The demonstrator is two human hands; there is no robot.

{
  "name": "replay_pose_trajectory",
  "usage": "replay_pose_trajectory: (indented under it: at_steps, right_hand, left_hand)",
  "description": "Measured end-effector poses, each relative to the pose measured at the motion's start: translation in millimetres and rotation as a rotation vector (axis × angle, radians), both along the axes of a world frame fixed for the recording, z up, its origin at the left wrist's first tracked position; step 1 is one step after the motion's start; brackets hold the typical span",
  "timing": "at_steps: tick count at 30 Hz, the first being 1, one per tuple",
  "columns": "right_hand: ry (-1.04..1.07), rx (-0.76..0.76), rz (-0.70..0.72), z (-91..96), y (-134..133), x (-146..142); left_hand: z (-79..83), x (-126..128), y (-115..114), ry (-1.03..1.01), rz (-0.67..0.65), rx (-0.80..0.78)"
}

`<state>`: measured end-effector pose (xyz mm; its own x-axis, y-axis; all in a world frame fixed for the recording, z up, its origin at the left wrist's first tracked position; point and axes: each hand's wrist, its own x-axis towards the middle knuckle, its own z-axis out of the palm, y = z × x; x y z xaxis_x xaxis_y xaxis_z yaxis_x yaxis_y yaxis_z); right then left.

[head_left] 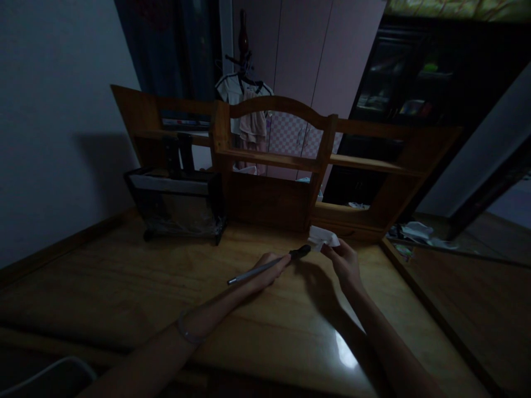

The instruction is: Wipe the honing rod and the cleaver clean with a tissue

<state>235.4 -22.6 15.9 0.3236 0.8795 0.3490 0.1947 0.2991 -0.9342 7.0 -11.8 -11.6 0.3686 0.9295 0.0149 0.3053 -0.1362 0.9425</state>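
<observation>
My left hand (pixel 267 271) is closed round a thin silver rod with a dark tip (pixel 299 253), held low over the wooden desk (pixel 166 287). The rod's tip points right, its silver end (pixel 232 281) left. My right hand (pixel 344 262) pinches a crumpled white tissue (pixel 323 237) just right of the dark tip, nearly touching it. A clear bangle (pixel 186 330) sits on my left wrist.
A wooden shelf unit (pixel 274 160) stands along the desk's back edge. A dark wire rack wrapped in plastic (pixel 178 204) sits at the back left. Clothes hang on a stand (pixel 244 99) behind. White scraps (pixel 415 231) lie beyond the desk's right edge.
</observation>
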Motion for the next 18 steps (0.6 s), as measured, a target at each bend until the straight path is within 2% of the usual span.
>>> replay_pose_trajectory:
  at_steps: [5, 13, 18]
  right_hand:
    - [-0.157, 0.069, -0.078, 2.5, -1.8, 11.5]
    - [-0.555, 0.166, 0.207, -1.4, -10.9, -13.5]
    - [-0.649, 0.168, 0.29, -3.8, -15.6, -29.8]
  left_hand:
    - [0.0, -0.6, 0.1, 0.001, 0.004, -0.011]
    - [-0.1, 2.2, 0.7, -0.004, 0.008, 0.003]
    - [9.3, -0.6, -3.1, 0.024, -0.065, 0.063]
